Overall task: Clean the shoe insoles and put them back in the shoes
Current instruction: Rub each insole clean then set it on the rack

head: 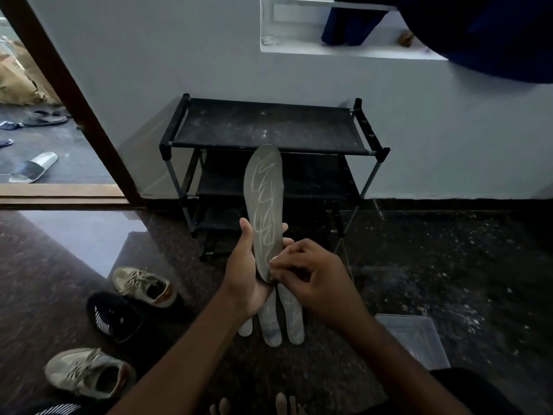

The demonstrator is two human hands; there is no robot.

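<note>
A grey insole (pixel 264 202) with pale scribbled lines stands upright in my left hand (pixel 245 274), which grips it around the heel end. My right hand (pixel 311 274) pinches the insole's lower right edge with fingers bunched; whether it holds a cloth I cannot tell. Three more grey insoles (pixel 282 319) lie on the floor below my hands, partly hidden. At the left, two beige sneakers (pixel 146 286) (pixel 89 372) and a black shoe (pixel 115 316) sit on the dark floor.
A black shoe rack (pixel 269 127) stands against the white wall straight ahead. A clear plastic container (pixel 416 336) lies on the floor at the right. An open doorway (pixel 36 157) at the left shows sandals outside. My toes show at the bottom edge.
</note>
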